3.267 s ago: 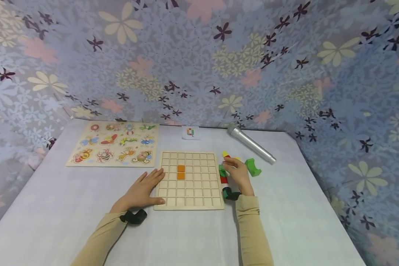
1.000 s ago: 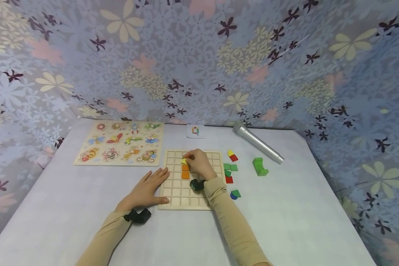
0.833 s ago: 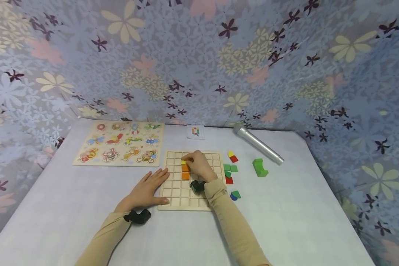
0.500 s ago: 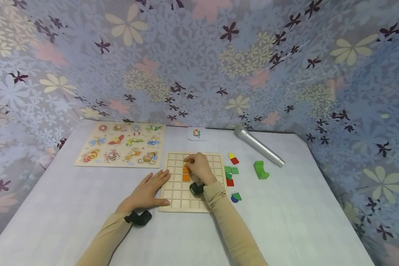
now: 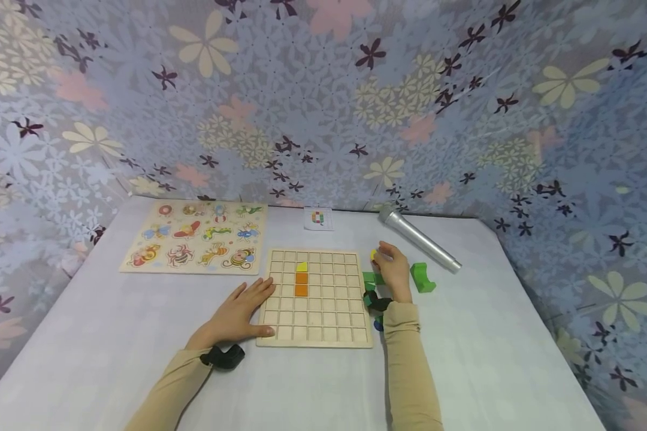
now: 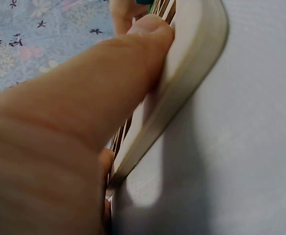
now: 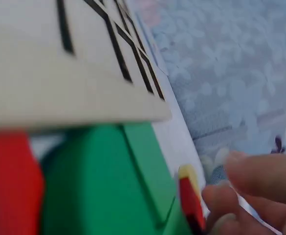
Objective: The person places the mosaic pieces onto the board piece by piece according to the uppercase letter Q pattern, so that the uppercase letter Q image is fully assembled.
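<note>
Left hand, grip released, touches the grid board mid-frame, presumably steadying it. Right hand is at the loose yellow piece, right of centre; I cannot tell whether it grasps.

Blue floral backdrop, pale-covered table

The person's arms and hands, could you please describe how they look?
The left sleeve and right sleeve are long, tan and slightly wrinkled. The left one has a small black device at its end, the right one a similar black unit. The left hand and right hand wear no gloves.
</note>
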`<state>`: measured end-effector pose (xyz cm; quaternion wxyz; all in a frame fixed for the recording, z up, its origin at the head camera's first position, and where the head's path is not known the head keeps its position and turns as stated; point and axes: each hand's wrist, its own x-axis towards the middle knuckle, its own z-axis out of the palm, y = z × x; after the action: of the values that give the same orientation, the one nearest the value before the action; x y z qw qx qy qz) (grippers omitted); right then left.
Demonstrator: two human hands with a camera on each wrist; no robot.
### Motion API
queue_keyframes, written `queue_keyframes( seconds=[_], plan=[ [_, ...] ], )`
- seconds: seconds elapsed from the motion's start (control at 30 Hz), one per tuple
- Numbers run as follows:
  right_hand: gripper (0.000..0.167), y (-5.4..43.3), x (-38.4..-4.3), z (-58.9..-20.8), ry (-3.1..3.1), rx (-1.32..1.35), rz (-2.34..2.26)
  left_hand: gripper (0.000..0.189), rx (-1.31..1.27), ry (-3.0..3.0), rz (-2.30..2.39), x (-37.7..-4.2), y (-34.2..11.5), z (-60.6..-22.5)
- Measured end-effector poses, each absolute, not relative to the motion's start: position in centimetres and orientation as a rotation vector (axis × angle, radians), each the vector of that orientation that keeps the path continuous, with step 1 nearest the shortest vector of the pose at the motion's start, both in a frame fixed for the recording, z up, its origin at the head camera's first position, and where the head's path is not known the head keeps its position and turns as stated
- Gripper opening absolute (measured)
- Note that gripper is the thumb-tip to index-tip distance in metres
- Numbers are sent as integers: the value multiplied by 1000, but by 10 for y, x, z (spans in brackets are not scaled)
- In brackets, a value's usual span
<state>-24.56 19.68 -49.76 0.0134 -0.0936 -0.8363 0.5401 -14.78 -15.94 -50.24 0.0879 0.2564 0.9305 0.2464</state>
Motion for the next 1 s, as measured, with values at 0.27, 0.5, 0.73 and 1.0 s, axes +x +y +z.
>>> queue_keyframes(
  seconds=[0.27,0.5,0.73,1.0],
  plan=[
    [45,198,-241,-501,-2699,-192,1513,94,762,2768,730,-148,-160,-502],
    [54,198,-241,-498,-2926,-86,1231,94,767,2773,730,-147,-158,-502],
    [51,198,-235,-503,-2859,30,1333,93,771,2769,749,-146,-156,-504],
    [48,192,-230,-505,-2786,-44,1296,93,793,2791,762,-145,-157,-507]
  ],
)
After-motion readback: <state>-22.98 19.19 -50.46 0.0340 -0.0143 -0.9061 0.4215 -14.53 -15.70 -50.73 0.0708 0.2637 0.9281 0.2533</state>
